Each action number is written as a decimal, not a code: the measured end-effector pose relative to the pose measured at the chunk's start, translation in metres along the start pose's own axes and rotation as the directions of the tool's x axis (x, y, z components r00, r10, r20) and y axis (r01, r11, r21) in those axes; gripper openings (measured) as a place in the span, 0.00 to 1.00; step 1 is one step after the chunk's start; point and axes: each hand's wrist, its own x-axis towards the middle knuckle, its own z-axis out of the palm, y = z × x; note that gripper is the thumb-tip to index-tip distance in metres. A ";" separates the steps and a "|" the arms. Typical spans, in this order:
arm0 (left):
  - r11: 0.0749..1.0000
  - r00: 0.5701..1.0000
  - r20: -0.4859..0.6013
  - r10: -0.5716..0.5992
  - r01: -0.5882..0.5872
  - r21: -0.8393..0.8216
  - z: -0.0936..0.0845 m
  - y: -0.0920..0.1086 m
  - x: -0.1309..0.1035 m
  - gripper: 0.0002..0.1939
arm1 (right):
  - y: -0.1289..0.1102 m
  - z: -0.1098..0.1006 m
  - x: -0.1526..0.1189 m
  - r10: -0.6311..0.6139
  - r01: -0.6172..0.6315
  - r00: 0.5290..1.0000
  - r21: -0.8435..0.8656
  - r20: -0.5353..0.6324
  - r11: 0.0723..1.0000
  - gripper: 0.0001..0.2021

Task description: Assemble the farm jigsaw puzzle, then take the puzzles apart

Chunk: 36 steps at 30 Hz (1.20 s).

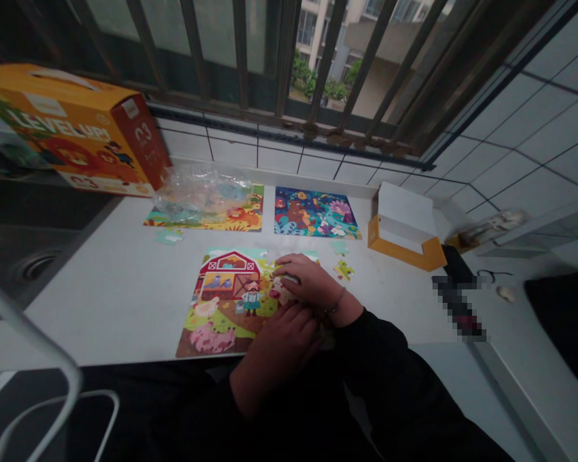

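Observation:
A farm puzzle (221, 301) with a red barn, a farmer, a hen and a pig lies near the front edge of the white counter, largely assembled. My left hand (282, 340) lies over its lower right part, palm down, with the fingertips near the cow. Just above, my right hand (308, 282) rests on the upper right part with its fingers bent. What is under either hand is hidden. Loose pieces lie beyond and to the right: a green and yellow one (343, 269) and a pale green one (340, 247). Another pale piece (169, 237) is at the left.
Behind are a lion puzzle (245, 215) partly under clear plastic wrap (197, 192), and a blue puzzle (313, 212). An orange box (77, 135) stands back left, an open yellow and white box (404, 231) at the right. A white cable (52, 346) crosses the lower left.

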 end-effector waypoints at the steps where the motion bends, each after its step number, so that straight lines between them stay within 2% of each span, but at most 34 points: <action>1: 1.000 1.000 -0.003 0.002 -0.002 -0.003 0.000 0.001 0.000 0.11 | 0.000 0.000 0.000 0.010 -0.010 1.000 0.000 -0.022 1.000 0.14; 4: 1.000 1.000 -0.027 0.003 -0.004 -0.016 -0.003 0.002 -0.001 0.09 | 0.002 -0.004 0.001 0.048 -0.051 0.994 -0.027 -0.099 0.998 0.14; 7: 0.996 0.992 -0.097 -0.086 0.085 -0.012 -0.008 -0.001 -0.002 0.11 | 0.002 -0.013 -0.001 0.132 -0.153 0.966 -0.080 -0.223 0.985 0.15; 9: 0.984 0.976 -0.137 -0.167 0.173 0.036 -0.012 -0.009 -0.003 0.15 | 0.002 -0.021 -0.005 0.212 -0.258 0.915 -0.095 -0.342 0.961 0.14; 11: 0.968 0.965 -0.146 -0.217 0.233 0.098 -0.015 -0.020 -0.002 0.19 | 0.003 -0.030 -0.010 0.282 -0.357 0.844 -0.086 -0.457 0.930 0.13; 14: 0.943 0.953 -0.139 -0.268 0.289 0.163 -0.014 -0.040 -0.002 0.23 | 0.005 -0.041 -0.021 0.345 -0.454 0.747 -0.058 -0.568 0.889 0.12; 16: 0.933 0.947 -0.141 -0.288 0.311 0.181 -0.010 -0.049 -0.003 0.25 | 0.008 -0.047 -0.030 0.364 -0.492 0.709 -0.054 -0.604 0.869 0.12; 19: 0.934 0.949 -0.136 -0.286 0.308 0.180 -0.005 -0.054 -0.004 0.27 | 0.013 -0.055 -0.044 0.397 -0.556 0.675 -0.075 -0.622 0.828 0.12; 21: 0.938 0.950 -0.141 -0.279 0.301 0.171 -0.004 -0.054 -0.005 0.27 | 0.015 -0.060 -0.055 0.411 -0.588 0.667 -0.100 -0.621 0.803 0.11; 25: 0.950 0.956 -0.148 -0.252 0.274 0.151 -0.007 -0.053 -0.006 0.27 | 0.019 -0.066 -0.079 0.404 -0.615 0.679 -0.174 -0.612 0.769 0.11; 30: 0.946 0.957 -0.141 -0.254 0.276 0.169 -0.006 -0.054 -0.006 0.27 | 0.019 -0.066 -0.108 0.425 -0.659 0.689 -0.263 -0.587 0.704 0.12; 33: 0.946 0.955 -0.135 -0.263 0.283 0.159 -0.006 -0.054 -0.005 0.27 | 0.016 -0.064 -0.120 0.468 -0.655 0.717 -0.268 -0.517 0.707 0.13; 36: 0.947 0.954 -0.138 -0.265 0.284 0.150 -0.007 -0.054 -0.004 0.28 | 0.015 -0.061 -0.125 0.489 -0.621 0.761 -0.261 -0.426 0.740 0.21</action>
